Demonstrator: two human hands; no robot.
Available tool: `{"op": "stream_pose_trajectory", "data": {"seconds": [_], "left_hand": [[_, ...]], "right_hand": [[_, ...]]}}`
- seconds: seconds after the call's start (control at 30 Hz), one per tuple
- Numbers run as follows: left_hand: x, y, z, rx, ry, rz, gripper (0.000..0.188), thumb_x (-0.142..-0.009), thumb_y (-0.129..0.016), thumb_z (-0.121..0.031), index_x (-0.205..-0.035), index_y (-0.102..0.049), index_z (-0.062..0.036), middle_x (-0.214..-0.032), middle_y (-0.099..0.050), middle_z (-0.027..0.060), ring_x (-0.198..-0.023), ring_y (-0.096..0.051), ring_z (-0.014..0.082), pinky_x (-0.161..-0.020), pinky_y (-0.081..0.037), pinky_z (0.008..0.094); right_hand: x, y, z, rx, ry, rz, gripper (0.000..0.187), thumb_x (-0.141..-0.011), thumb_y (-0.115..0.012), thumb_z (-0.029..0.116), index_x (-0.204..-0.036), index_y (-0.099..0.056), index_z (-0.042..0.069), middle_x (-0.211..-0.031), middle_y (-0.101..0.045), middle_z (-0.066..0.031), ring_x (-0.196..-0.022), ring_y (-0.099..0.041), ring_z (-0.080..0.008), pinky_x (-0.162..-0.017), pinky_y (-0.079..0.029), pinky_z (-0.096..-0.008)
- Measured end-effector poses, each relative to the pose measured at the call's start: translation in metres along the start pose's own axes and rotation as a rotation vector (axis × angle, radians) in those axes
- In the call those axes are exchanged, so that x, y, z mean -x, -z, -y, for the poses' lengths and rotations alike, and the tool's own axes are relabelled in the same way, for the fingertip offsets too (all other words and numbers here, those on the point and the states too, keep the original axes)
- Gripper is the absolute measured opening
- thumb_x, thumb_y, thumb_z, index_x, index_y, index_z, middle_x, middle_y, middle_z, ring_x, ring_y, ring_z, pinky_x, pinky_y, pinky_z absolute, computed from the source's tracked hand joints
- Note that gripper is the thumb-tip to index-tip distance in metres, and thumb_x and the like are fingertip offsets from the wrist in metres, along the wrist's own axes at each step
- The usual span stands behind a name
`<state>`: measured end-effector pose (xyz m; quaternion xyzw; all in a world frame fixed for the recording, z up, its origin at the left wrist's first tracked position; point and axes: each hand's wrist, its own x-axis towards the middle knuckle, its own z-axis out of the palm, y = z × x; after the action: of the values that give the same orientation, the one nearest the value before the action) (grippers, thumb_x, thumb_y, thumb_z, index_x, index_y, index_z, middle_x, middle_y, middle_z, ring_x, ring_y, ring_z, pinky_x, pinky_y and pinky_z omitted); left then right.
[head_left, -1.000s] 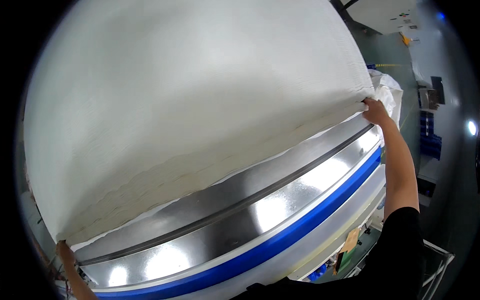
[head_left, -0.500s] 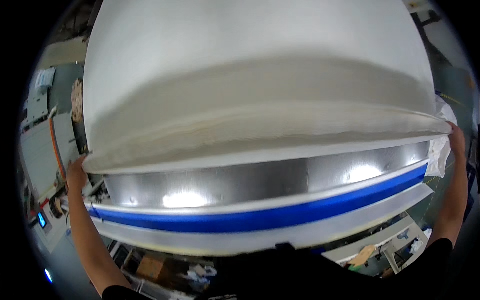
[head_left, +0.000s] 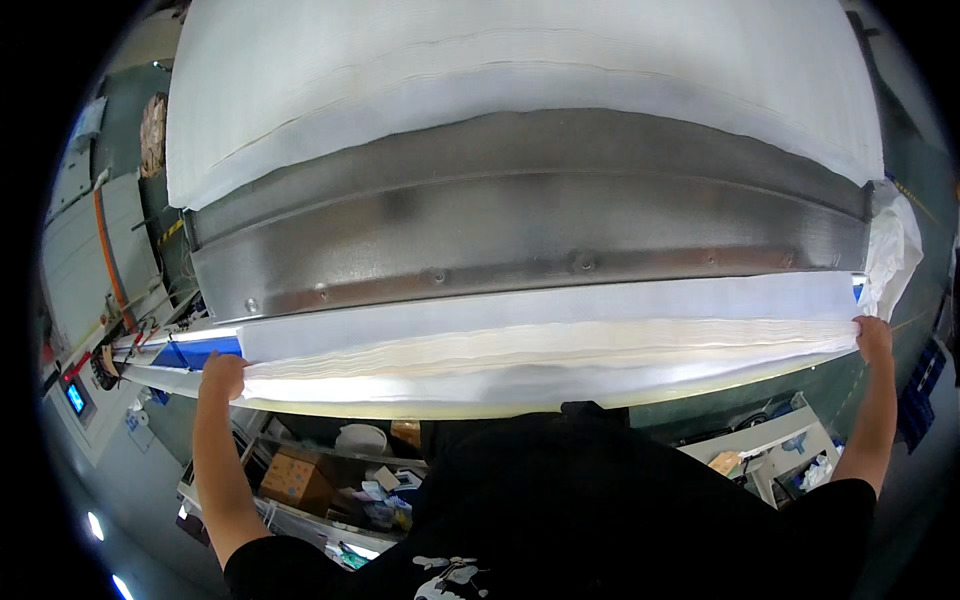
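A long stack of thin white layered sheets, like fabric [head_left: 550, 345], lies across in front of me, along the near ledge. At its left end my left hand [head_left: 223, 377] is closed on the edge. My right hand [head_left: 873, 338] grips the opposite end, arms spread wide. The fingertips of both hands are partly hidden. Beyond this stack is a bare grey metal plate [head_left: 530, 215] with several bolts along its near side. A larger white sheet stack [head_left: 520, 40] covers the far surface, its layered edge ending at the metal. Parts of a blue strip [head_left: 200, 352] show beside the held stack.
A crumpled white sheet [head_left: 893, 245] hangs off the right side. To the left is a machine with a small lit screen [head_left: 75, 398] and an orange hose [head_left: 113, 255]. Below are a cardboard box [head_left: 297, 478] and a light-coloured bench [head_left: 770, 452].
Both hands have come nearer to me with the white layered stack, off the metal plate and onto the near ledge. More metal shows, and most of the blue strip is now covered.
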<state>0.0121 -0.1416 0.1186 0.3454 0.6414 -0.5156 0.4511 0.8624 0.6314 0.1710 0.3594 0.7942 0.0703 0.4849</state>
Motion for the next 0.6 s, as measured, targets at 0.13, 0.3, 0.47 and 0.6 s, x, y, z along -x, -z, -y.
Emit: {"op": "stream_pose_trajectory", "data": {"seconds": [0.13, 0.3, 0.47, 0.6], "left_hand": [[-0.024, -0.021, -0.020, -0.072, -0.016, 0.097, 0.030, -0.078, -0.058, -0.011, -0.105, -0.071, -0.0146, -0.117, -0.067, 0.0094, -0.114, -0.060, 0.0273, -0.107, -0.037, 0.0482], [-0.041, -0.008, -0.031, -0.073, -0.007, 0.196, 0.028, -0.079, -0.061, -0.013, -0.105, -0.072, -0.0131, -0.118, -0.067, 0.0099, -0.114, -0.061, 0.0263, -0.095, -0.048, 0.0445], [-0.055, -0.049, -0.017, -0.041, 0.264, -0.051, 0.022, -0.086, -0.059, -0.019, -0.101, -0.074, -0.0124, -0.113, -0.069, 0.0105, -0.108, -0.064, 0.0294, -0.090, -0.050, 0.0430], [-0.018, 0.010, 0.017, 0.203, 0.587, -0.047, 0.031, -0.090, -0.053, -0.021, -0.115, -0.067, -0.0094, -0.116, -0.067, 0.0127, -0.106, -0.065, 0.0306, -0.087, -0.052, 0.0437]], "right_hand": [[-0.001, -0.045, 0.003, 0.080, 0.035, 0.069, 0.023, -0.086, -0.055, 0.016, -0.102, -0.070, 0.013, -0.098, -0.069, -0.0113, -0.090, -0.064, -0.0316, -0.082, -0.050, -0.0438], [-0.011, -0.081, 0.001, 0.042, 0.038, 0.092, 0.022, -0.089, -0.053, 0.021, -0.097, -0.070, 0.009, -0.100, -0.068, -0.0118, -0.096, -0.063, -0.0313, -0.084, -0.048, -0.0457], [-0.025, -0.141, -0.056, 0.148, 0.073, -0.059, 0.018, -0.087, -0.048, 0.012, -0.085, -0.065, 0.006, -0.091, -0.065, -0.0165, -0.090, -0.062, -0.0359, -0.081, -0.049, -0.0475], [-0.024, -0.149, -0.032, -0.030, 0.022, 0.035, 0.018, -0.087, -0.048, 0.012, -0.092, -0.064, 0.005, -0.095, -0.063, -0.0175, -0.093, -0.059, -0.0378, -0.084, -0.047, -0.0487]]}}
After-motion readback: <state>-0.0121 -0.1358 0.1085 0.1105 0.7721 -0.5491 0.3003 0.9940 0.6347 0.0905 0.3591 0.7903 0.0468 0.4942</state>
